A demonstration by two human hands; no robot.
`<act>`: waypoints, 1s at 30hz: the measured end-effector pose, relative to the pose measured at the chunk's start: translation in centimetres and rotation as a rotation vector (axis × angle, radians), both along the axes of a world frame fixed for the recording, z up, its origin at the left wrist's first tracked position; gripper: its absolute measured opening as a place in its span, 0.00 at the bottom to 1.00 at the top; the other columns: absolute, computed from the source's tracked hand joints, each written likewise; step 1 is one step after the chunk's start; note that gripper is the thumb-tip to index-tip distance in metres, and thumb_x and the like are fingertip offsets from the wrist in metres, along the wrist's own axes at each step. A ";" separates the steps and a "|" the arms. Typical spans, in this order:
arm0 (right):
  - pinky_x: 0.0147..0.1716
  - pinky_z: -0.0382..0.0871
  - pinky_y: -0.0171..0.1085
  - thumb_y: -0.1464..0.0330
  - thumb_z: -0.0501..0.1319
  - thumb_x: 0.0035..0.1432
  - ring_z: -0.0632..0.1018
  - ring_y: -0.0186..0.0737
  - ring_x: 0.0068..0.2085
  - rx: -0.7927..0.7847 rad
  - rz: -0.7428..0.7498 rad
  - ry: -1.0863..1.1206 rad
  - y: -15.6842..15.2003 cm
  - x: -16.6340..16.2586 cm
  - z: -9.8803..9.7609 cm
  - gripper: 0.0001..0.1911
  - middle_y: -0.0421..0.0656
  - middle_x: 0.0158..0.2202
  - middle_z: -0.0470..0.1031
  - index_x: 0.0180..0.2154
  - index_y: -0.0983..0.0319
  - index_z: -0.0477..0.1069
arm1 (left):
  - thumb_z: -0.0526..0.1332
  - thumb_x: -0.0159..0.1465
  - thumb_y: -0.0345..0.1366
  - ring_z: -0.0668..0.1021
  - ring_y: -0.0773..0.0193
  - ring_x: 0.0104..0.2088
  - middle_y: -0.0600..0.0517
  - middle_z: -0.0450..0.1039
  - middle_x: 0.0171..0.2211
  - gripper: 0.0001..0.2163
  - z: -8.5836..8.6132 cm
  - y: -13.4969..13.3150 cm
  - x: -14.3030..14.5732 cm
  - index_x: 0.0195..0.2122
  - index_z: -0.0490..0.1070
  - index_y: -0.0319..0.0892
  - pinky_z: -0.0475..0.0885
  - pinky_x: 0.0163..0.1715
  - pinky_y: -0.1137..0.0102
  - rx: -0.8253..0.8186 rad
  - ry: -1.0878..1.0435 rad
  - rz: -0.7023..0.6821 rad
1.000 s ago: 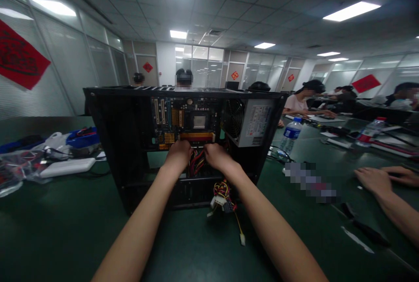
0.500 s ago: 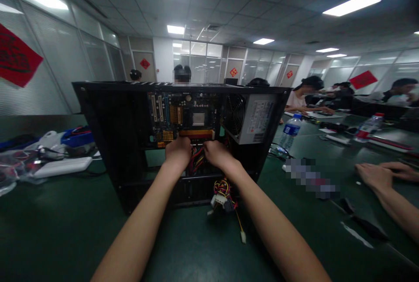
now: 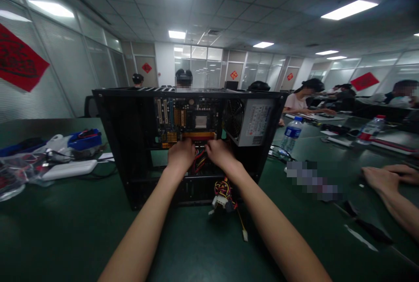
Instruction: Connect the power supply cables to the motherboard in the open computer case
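Note:
A black open computer case (image 3: 196, 94) stands in front of me with its inside facing me. Its motherboard (image 3: 183, 116) carries a bare square processor (image 3: 200, 121). Below this, long orange and yellow memory slots (image 3: 198, 135) run across the board. My left hand (image 3: 181, 155) is closed at the left end of these slots, knuckles toward me. At their right end, my right hand (image 3: 221, 153) is closed too. Both sets of fingertips are hidden, so I cannot make out what they grip. Red and black cables (image 3: 199, 159) lie between the hands.
A silver power supply (image 3: 257, 122) fills the case's upper right. Bundled connectors (image 3: 222, 199) hang over its front edge. A water bottle (image 3: 290, 135) stands to the right, near another person's hands (image 3: 382, 179). Bags and a blue tray (image 3: 85, 139) lie left.
The top of the case has tipped away from me and looks narrower. Both hands stay closed by the memory slots, slightly lower against the board. The view has shifted a little.

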State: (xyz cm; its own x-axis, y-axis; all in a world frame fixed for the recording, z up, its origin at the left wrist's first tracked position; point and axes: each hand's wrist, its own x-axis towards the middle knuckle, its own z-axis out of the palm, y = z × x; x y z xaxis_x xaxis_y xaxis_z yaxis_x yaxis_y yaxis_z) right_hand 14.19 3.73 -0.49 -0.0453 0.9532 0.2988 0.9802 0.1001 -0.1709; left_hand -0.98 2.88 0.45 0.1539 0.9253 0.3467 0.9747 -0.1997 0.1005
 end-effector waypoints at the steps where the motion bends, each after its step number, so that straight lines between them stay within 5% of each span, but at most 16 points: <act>1: 0.37 0.67 0.38 0.64 0.51 0.71 0.82 0.49 0.43 0.019 0.022 -0.003 -0.2 -0.1 0.1 0.18 0.54 0.42 0.81 0.43 0.65 0.78 | 0.49 0.72 0.41 0.82 0.47 0.45 0.38 0.79 0.43 0.16 0.0 -0.2 0.1 0.51 0.72 0.38 0.75 0.42 0.60 0.007 -0.001 -0.014; 11: 0.43 0.64 0.33 0.67 0.54 0.72 0.78 0.40 0.46 0.085 0.358 -0.056 -2.9 -0.6 1.6 0.13 0.47 0.43 0.79 0.41 0.64 0.76 | 0.50 0.70 0.33 0.82 0.46 0.45 0.37 0.79 0.42 0.12 0.2 -1.0 -0.3 0.47 0.71 0.37 0.74 0.41 0.60 0.015 -0.007 -0.131; 19: 0.34 0.65 0.31 0.63 0.55 0.71 0.77 0.35 0.33 -0.142 0.592 0.146 -11.0 3.7 7.6 0.15 0.41 0.34 0.79 0.42 0.62 0.78 | 0.53 0.71 0.42 0.82 0.58 0.40 0.48 0.81 0.39 0.13 1.4 -2.8 -1.1 0.40 0.76 0.44 0.70 0.36 0.69 -0.040 -0.094 -0.446; 24: 0.35 0.67 0.32 0.62 0.56 0.69 0.79 0.37 0.37 -0.398 0.459 0.087 -15.0 6.1 8.8 0.14 0.41 0.40 0.81 0.45 0.56 0.80 | 0.57 0.69 0.49 0.81 0.59 0.39 0.48 0.82 0.41 0.17 2.4 -5.9 -0.8 0.45 0.79 0.43 0.72 0.38 0.69 -0.310 -0.287 -0.794; 27: 0.36 0.68 0.34 0.62 0.56 0.68 0.79 0.40 0.37 -0.323 0.302 0.050 -14.9 7.7 8.6 0.13 0.44 0.40 0.81 0.43 0.56 0.80 | 0.60 0.64 0.53 0.81 0.52 0.42 0.45 0.82 0.42 0.19 0.9 -7.0 1.1 0.41 0.80 0.43 0.73 0.43 0.64 -0.302 -0.297 -0.691; 30: 0.36 0.67 0.34 0.61 0.56 0.68 0.79 0.40 0.37 -0.259 0.210 0.013 -14.6 8.8 8.5 0.13 0.45 0.39 0.81 0.42 0.56 0.78 | 0.67 0.57 0.45 0.78 0.44 0.49 0.42 0.80 0.44 0.12 -1.1 -7.2 3.2 0.36 0.80 0.43 0.70 0.50 0.57 -0.314 -0.451 -0.553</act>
